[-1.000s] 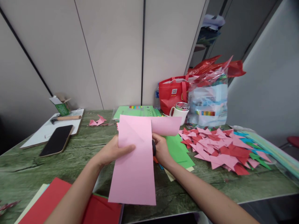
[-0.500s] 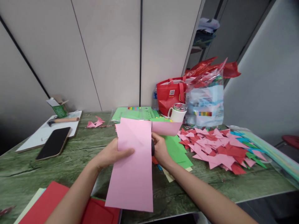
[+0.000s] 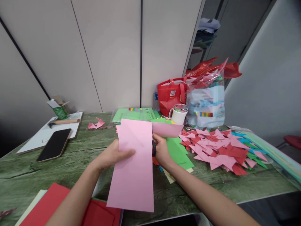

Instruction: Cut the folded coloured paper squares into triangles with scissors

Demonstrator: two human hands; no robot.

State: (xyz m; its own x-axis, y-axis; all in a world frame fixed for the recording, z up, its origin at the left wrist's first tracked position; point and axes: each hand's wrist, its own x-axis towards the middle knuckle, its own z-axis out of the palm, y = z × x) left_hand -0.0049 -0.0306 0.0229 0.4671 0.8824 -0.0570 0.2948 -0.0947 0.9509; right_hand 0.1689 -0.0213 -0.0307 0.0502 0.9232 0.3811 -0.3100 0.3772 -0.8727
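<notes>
A large sheet of pink paper (image 3: 137,179) is held upright over the table, its lower end toward me. My left hand (image 3: 115,153) grips its left edge, thumb flat on the front and fingers hidden behind. Along the right edge, my right hand (image 3: 161,149) is closed on scissors (image 3: 154,148); only a black handle loop shows, the blades being mostly behind the paper. A narrower pink piece (image 3: 168,129) sticks out to the right above that hand. Beneath lie green paper sheets (image 3: 180,153).
Many cut pink and red paper stars (image 3: 221,150) are heaped at right. Behind stand a white mug (image 3: 179,116), a red bag (image 3: 170,99) and a filled plastic bag (image 3: 205,105). At left lie a phone (image 3: 54,144) and a hammer (image 3: 64,121); red paper (image 3: 44,207) is near front left.
The scissors' black handle loop shows slightly more beside my right hand. The pink sheet's lower end has risen a little; both hands stay nearly in place.
</notes>
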